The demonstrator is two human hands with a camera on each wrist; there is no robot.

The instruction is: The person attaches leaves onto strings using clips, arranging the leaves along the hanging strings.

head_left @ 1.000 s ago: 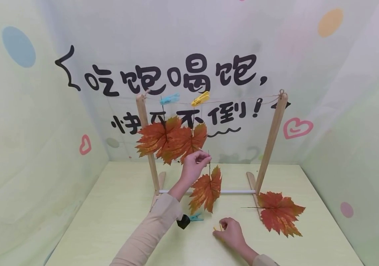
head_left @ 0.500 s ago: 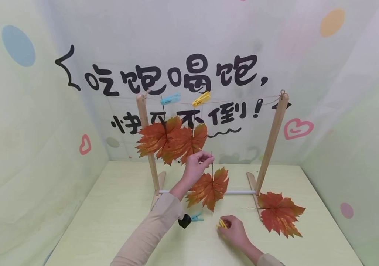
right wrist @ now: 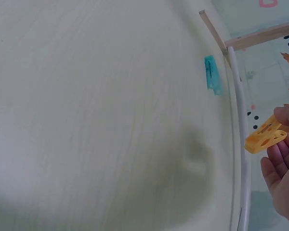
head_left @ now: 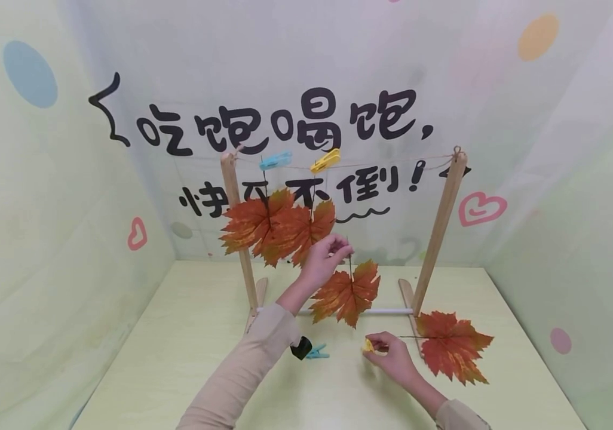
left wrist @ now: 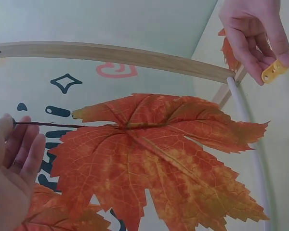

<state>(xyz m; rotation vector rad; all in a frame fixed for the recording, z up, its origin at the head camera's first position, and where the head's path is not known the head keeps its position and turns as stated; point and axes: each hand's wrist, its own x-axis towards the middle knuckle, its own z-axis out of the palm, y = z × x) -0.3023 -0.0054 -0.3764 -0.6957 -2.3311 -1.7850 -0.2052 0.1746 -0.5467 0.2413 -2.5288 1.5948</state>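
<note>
My left hand (head_left: pixel 325 260) pinches the thin stem of an orange-red maple leaf (head_left: pixel 346 294), which hangs below the fingers in front of the rack. The same leaf (left wrist: pixel 149 144) fills much of the left wrist view. Between thumb and fingers, my right hand (head_left: pixel 395 358) holds a yellow clothespin (right wrist: pixel 265 135) above the table. Two more leaves hang from the string (head_left: pixel 387 161), one under a blue clothespin (head_left: pixel 276 160) and one under a yellow clothespin (head_left: pixel 325 160). They partly overlap.
A wooden rack with a right post (head_left: pixel 441 230), a left post (head_left: pixel 231 179) and a white bottom bar (head_left: pixel 387 311) stands on the table (head_left: pixel 150 358). Another leaf (head_left: pixel 454 345) lies at the right. A blue clothespin (head_left: pixel 317 352) lies near the middle, beside the left sleeve.
My left hand has moved slightly right and up with the leaf, which has turned its face to the front. My right hand has lifted the yellow clothespin, moving right and up.
</note>
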